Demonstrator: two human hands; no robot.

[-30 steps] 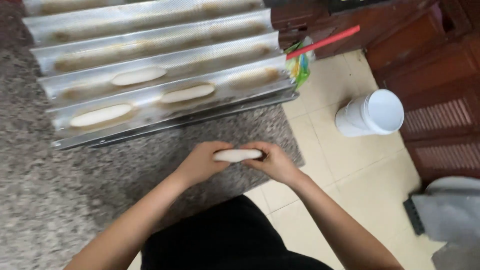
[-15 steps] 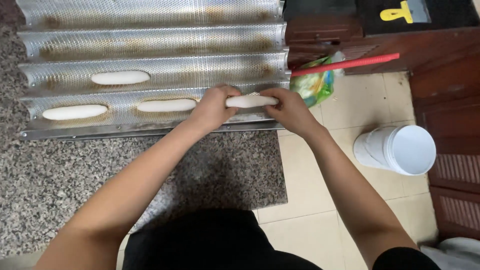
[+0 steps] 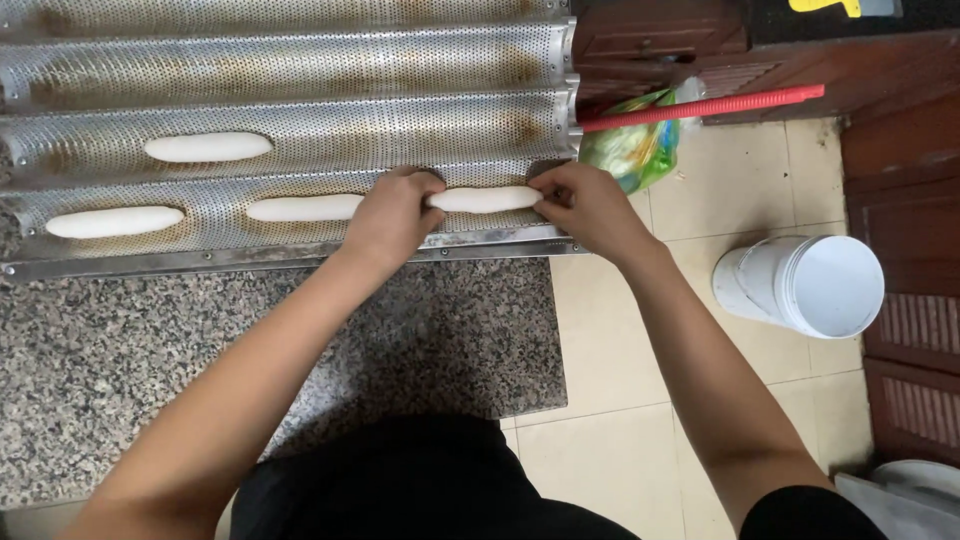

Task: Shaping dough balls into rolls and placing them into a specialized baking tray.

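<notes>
Beside the green bag (image 3: 630, 150), both hands (image 3: 490, 210) grip dough (image 3: 485, 199).

Four white dough sticks (image 3: 208, 147) lie in the troughs of one perforated metal tray (image 3: 300, 60). On the floor stand one white bucket (image 3: 800, 285) and one green bag (image 3: 630, 150), with one red handle (image 3: 700, 105) above it.

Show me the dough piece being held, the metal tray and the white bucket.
dough piece (image 3: 485, 199), head view, its bare middle.
metal tray (image 3: 300, 258), head view, its front rim.
white bucket (image 3: 760, 285), head view, its outer wall.
</notes>
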